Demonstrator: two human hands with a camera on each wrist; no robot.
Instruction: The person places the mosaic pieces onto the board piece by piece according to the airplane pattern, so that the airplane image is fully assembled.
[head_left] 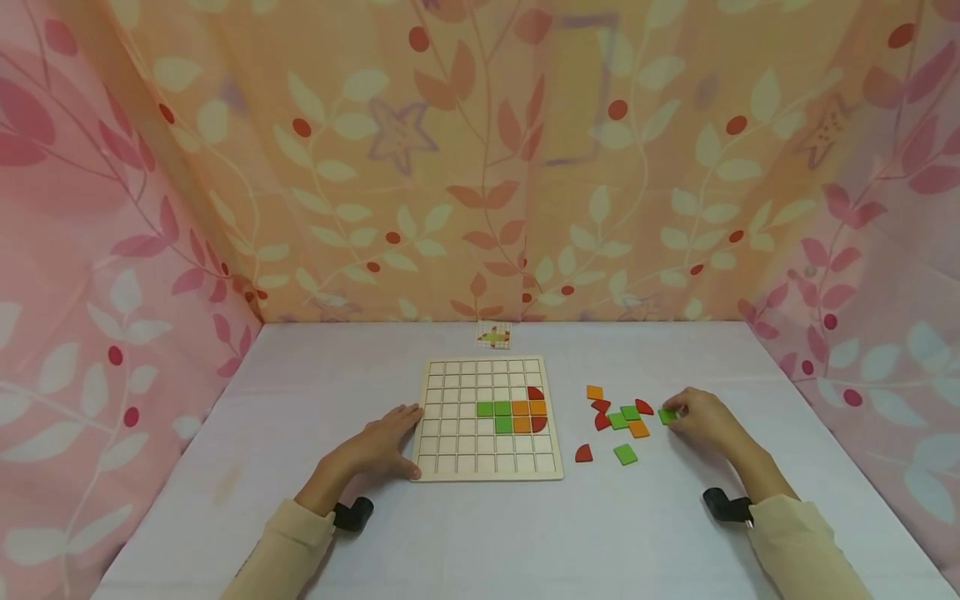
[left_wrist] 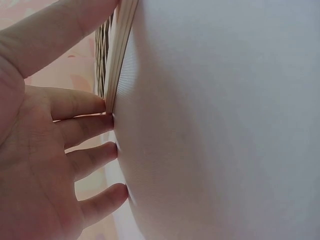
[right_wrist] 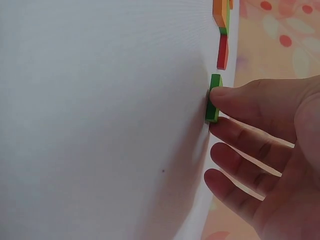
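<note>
Green square tile [head_left: 666, 416] is sitting at nine o'clock from the right hand [head_left: 705, 421], whose grip is pinching it, thumb against finger. Wooden grid board [head_left: 467, 446] is lying farther toward nine, past loose tiles [head_left: 630, 413]; left hand [head_left: 378, 442], fingers apart, is touching its nine-o'clock edge.

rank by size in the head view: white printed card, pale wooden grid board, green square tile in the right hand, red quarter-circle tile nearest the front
1. Pale wooden grid board
2. White printed card
3. Green square tile and red quarter-circle tile: too close to rank; the right hand partly hides the green
</note>
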